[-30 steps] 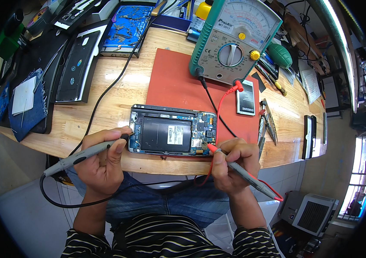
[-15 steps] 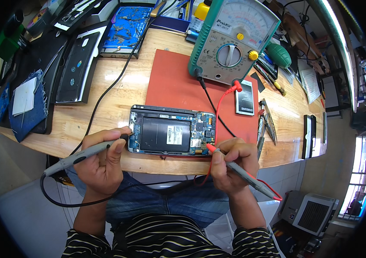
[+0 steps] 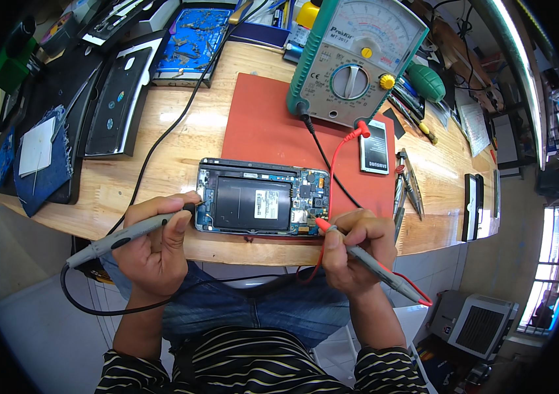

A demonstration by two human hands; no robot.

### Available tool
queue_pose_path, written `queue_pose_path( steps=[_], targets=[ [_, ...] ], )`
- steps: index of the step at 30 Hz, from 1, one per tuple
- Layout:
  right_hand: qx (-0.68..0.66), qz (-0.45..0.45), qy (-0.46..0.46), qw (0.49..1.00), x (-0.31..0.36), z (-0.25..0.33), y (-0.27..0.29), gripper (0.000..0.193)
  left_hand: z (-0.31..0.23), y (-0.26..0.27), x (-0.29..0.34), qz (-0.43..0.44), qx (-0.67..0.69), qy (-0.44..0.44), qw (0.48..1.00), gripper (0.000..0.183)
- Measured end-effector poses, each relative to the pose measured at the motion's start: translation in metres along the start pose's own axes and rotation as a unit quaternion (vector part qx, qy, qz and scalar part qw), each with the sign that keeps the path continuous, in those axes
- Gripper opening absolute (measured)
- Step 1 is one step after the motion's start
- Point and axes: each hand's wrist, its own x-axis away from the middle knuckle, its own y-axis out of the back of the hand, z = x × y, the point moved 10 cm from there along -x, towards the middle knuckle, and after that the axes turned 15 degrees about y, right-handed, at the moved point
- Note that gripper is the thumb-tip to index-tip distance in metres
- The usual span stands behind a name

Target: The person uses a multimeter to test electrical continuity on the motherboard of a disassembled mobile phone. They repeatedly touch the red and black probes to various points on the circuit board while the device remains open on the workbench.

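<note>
An opened smartphone (image 3: 240, 203) lies lengthwise at the front of the bench, its circuit boards and hollow battery bay showing. My left hand (image 3: 158, 246) is closed round a grey test probe (image 3: 118, 241) with a black collar, its end at the phone's left edge. Pinched in my right hand (image 3: 361, 246) is a second probe (image 3: 378, 269) with a red collar, its end by the lower right corner of the phone. I cannot make out exactly where the tips touch. Black and red leads run to a green-edged analog multimeter (image 3: 350, 84) standing behind the phone.
A phone battery (image 3: 374, 150) rests on the red mat (image 3: 260, 125). Tweezers (image 3: 412, 184) lie at its right, near a green air blower (image 3: 427, 83). Phone boxes (image 3: 118, 98), a blue tray (image 3: 191, 39) of small parts and a blue cloth (image 3: 49, 157) occupy the left side.
</note>
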Motion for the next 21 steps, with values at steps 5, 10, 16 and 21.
queue_pose_path(
  steps=[5,10,16,21],
  targets=[
    [-0.009,0.001,-0.006,1.0,0.0005,-0.0009,-0.0005,0.026,-0.0014,0.0028,-0.0001,-0.021,0.0,-0.024,1.0,0.017],
    [-0.002,0.009,-0.002,1.0,-0.0004,0.0,-0.001,0.027,-0.0009,0.001,-0.0001,-0.008,-0.001,-0.013,1.0,0.016],
    [-0.006,0.007,-0.006,1.0,-0.0004,-0.0008,-0.001,0.025,-0.0009,0.0,0.0002,0.001,-0.002,0.0,1.0,0.015],
    [-0.005,0.011,0.003,1.0,-0.0009,0.0002,-0.0015,0.026,-0.0007,-0.0001,0.0002,0.001,-0.011,-0.001,1.0,0.015]
  ],
)
